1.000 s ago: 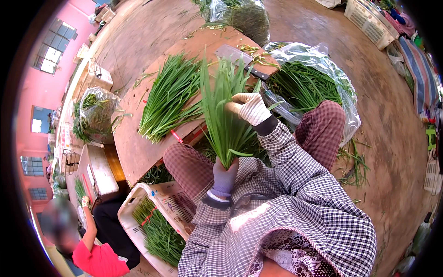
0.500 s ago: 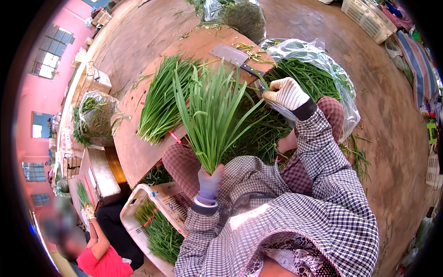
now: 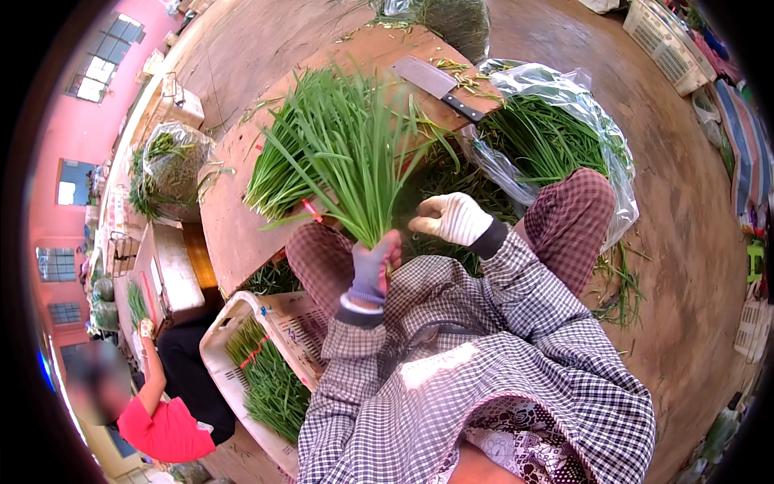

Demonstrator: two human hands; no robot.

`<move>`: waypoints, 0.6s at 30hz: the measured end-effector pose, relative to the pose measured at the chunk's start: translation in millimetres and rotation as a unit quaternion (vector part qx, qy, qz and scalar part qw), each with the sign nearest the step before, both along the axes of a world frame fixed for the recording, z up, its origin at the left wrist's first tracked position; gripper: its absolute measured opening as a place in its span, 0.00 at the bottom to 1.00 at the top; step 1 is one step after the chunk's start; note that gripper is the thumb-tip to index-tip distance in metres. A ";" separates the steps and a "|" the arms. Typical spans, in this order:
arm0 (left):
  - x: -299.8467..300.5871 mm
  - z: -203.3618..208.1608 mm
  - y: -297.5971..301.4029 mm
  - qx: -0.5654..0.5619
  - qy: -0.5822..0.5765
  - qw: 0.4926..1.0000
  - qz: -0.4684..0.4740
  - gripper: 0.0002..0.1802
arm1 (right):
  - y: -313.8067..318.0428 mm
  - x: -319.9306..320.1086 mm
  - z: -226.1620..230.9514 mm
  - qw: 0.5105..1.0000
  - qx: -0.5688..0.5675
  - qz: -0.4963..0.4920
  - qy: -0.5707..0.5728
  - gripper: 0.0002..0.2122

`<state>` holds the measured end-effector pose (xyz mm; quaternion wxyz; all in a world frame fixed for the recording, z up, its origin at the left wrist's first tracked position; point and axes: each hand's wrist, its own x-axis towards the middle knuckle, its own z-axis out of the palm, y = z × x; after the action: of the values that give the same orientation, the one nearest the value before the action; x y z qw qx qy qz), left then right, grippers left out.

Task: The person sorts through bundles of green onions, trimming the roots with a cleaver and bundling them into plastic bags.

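Observation:
My left hand [image 3: 372,266], in a purple-grey glove, is closed around the lower end of a bunch of garlic chives [image 3: 363,177], whose leaves fan upward over my lap. Just right of the stems is my right hand [image 3: 453,218] in a whitish glove, its fingers curled into a pinch; what they hold, if anything, does not show. Behind the held bunch, more chives [image 3: 278,161] lie piled on a wooden board [image 3: 230,250]. A cleaver [image 3: 427,78] rests at the board's far right, beside cut scraps.
An open plastic bag of chives [image 3: 556,137] stands right of the board. A white crate [image 3: 214,347] with tied chives is by my left knee. Loose leaves [image 3: 621,282] litter the floor at right. Another person [image 3: 165,427] in a red top sits at far left.
My right hand has come from beside the plastic bag down and left, close to the held stems. The held bunch has moved slightly up and leans over the piled chives.

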<state>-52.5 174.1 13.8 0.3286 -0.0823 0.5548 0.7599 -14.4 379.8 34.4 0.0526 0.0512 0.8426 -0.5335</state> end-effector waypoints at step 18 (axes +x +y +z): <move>-7.4 -27.4 13.3 0.341 -0.083 0.935 -0.046 0.31 | -24.8 -12.9 -33.2 0.999 0.013 0.032 0.027 0.17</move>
<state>-59.9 187.5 -13.6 0.4162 -0.0028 0.2365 0.8780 -27.3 355.0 1.2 0.0459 0.0102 0.8520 -0.5214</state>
